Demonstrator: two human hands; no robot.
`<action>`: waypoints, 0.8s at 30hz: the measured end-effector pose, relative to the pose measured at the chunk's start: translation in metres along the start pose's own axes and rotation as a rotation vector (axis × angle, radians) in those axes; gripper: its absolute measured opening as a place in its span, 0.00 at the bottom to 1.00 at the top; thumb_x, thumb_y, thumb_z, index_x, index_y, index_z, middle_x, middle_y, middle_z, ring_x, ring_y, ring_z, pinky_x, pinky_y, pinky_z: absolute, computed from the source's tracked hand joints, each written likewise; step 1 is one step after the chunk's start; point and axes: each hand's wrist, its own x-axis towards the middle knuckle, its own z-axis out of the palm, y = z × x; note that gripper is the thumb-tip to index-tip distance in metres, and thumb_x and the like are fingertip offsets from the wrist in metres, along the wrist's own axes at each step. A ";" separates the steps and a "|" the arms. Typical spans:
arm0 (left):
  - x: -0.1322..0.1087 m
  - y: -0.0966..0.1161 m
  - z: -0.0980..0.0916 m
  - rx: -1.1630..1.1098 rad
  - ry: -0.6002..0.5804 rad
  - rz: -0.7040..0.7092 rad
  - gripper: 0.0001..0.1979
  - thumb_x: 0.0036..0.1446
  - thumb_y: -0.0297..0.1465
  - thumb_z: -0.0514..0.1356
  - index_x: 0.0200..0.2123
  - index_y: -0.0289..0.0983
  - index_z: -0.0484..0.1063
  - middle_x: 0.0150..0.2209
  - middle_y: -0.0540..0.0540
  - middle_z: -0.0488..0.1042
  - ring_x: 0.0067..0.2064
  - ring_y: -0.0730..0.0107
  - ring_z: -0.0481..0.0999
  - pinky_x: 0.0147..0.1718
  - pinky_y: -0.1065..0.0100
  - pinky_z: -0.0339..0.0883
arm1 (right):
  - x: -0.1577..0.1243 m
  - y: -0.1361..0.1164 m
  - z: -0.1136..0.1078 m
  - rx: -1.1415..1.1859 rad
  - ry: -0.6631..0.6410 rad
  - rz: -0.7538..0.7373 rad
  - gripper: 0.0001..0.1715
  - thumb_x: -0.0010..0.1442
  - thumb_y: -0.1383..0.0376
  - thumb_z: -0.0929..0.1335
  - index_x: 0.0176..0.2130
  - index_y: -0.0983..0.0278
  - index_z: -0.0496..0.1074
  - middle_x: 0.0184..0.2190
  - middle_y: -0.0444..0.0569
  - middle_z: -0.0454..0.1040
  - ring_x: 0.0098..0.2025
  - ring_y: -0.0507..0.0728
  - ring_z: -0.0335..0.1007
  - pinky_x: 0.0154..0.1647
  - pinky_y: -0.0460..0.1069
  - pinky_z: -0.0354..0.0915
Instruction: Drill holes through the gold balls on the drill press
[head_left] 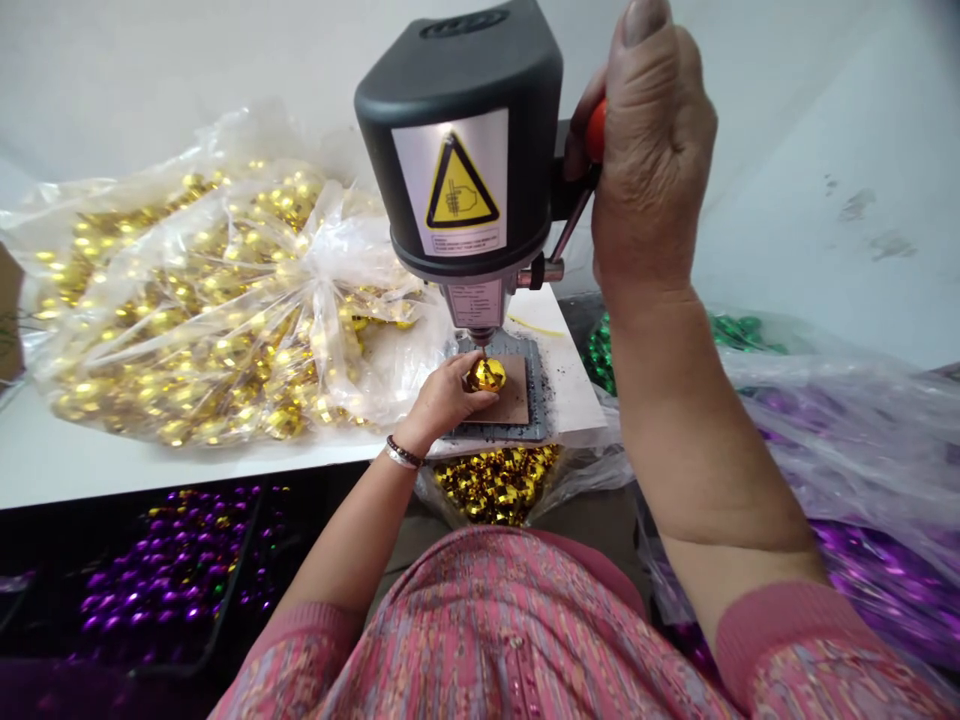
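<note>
A shiny gold ball (491, 375) sits on a brown board (516, 400) under the bit of a black drill press (465, 120). My left hand (444, 398) pinches the ball from its left side, thumb in front and fingers behind. The bit reaches down to the ball's top; whether it has gone in, I cannot tell. High on the right, my right hand (654, 150) is wrapped round the press's feed lever, near its red knob (596, 132). The board lies on the grey metal base (535, 380) of the press, which has dark shavings around it.
A large clear bag of gold balls (187, 310) covers the table's left side. Below the front edge hangs a bag of gold pieces (499, 485). Purple balls (165, 560) lie in a black crate at lower left. Bags with green (600, 355) and purple items (885, 560) stand at right.
</note>
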 end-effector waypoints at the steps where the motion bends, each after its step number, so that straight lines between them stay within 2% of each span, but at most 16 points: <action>1: 0.002 -0.002 0.002 -0.016 -0.013 0.000 0.34 0.48 0.32 0.71 0.60 0.34 0.72 0.52 0.40 0.79 0.49 0.60 0.78 0.52 0.62 0.70 | 0.000 0.000 0.000 -0.005 0.006 -0.004 0.34 0.47 0.35 0.59 0.27 0.64 0.60 0.23 0.38 0.58 0.29 0.43 0.59 0.38 0.42 0.63; 5: 0.004 -0.008 0.004 -0.071 -0.022 -0.026 0.35 0.47 0.33 0.72 0.60 0.37 0.73 0.46 0.44 0.81 0.46 0.61 0.79 0.50 0.63 0.71 | -0.002 -0.005 0.000 0.010 0.008 -0.007 0.32 0.52 0.38 0.61 0.27 0.64 0.60 0.23 0.38 0.58 0.28 0.43 0.59 0.36 0.42 0.63; 8: 0.002 -0.006 0.004 -0.067 -0.026 -0.054 0.35 0.47 0.33 0.71 0.61 0.37 0.72 0.47 0.44 0.82 0.46 0.60 0.79 0.49 0.64 0.70 | -0.011 -0.012 -0.004 0.030 -0.024 -0.024 0.22 0.65 0.51 0.61 0.28 0.63 0.58 0.22 0.38 0.57 0.25 0.44 0.58 0.31 0.43 0.60; 11: 0.000 -0.004 0.003 -0.065 -0.033 -0.053 0.34 0.49 0.33 0.70 0.60 0.39 0.72 0.49 0.45 0.81 0.47 0.60 0.79 0.48 0.64 0.70 | -0.028 -0.019 -0.013 0.042 -0.069 -0.112 0.16 0.68 0.61 0.61 0.29 0.63 0.59 0.22 0.37 0.61 0.25 0.44 0.60 0.31 0.43 0.59; 13: -0.002 -0.003 0.003 -0.071 -0.038 -0.041 0.31 0.49 0.33 0.70 0.59 0.40 0.74 0.48 0.46 0.81 0.46 0.61 0.79 0.47 0.65 0.69 | -0.042 -0.022 -0.021 0.087 -0.106 -0.120 0.14 0.67 0.60 0.64 0.30 0.62 0.61 0.21 0.36 0.64 0.26 0.44 0.63 0.32 0.45 0.60; 16: -0.002 -0.003 0.004 -0.082 -0.039 -0.021 0.28 0.49 0.34 0.69 0.56 0.40 0.75 0.47 0.48 0.82 0.45 0.63 0.79 0.45 0.67 0.69 | -0.062 -0.024 -0.031 0.153 -0.168 -0.031 0.16 0.64 0.56 0.66 0.29 0.61 0.62 0.20 0.36 0.65 0.23 0.47 0.64 0.29 0.47 0.62; 18: -0.002 -0.003 0.004 -0.086 -0.042 -0.015 0.27 0.49 0.34 0.69 0.55 0.40 0.75 0.46 0.49 0.82 0.45 0.64 0.79 0.45 0.69 0.68 | -0.072 -0.023 -0.035 0.148 -0.182 -0.001 0.17 0.64 0.56 0.66 0.28 0.61 0.62 0.20 0.36 0.65 0.23 0.46 0.64 0.31 0.48 0.65; 21: -0.002 -0.003 0.004 -0.090 -0.041 -0.019 0.28 0.49 0.34 0.69 0.55 0.39 0.75 0.46 0.49 0.81 0.45 0.64 0.78 0.44 0.69 0.68 | -0.081 -0.019 -0.039 0.108 -0.197 -0.035 0.17 0.66 0.55 0.65 0.28 0.61 0.63 0.20 0.36 0.64 0.24 0.45 0.64 0.37 0.48 0.68; 24: -0.003 -0.002 0.003 -0.094 -0.039 -0.018 0.28 0.49 0.34 0.69 0.55 0.39 0.75 0.44 0.49 0.81 0.43 0.64 0.78 0.43 0.69 0.68 | -0.085 -0.014 -0.040 0.103 -0.215 -0.092 0.18 0.66 0.55 0.64 0.28 0.60 0.63 0.20 0.37 0.64 0.24 0.45 0.64 0.39 0.49 0.68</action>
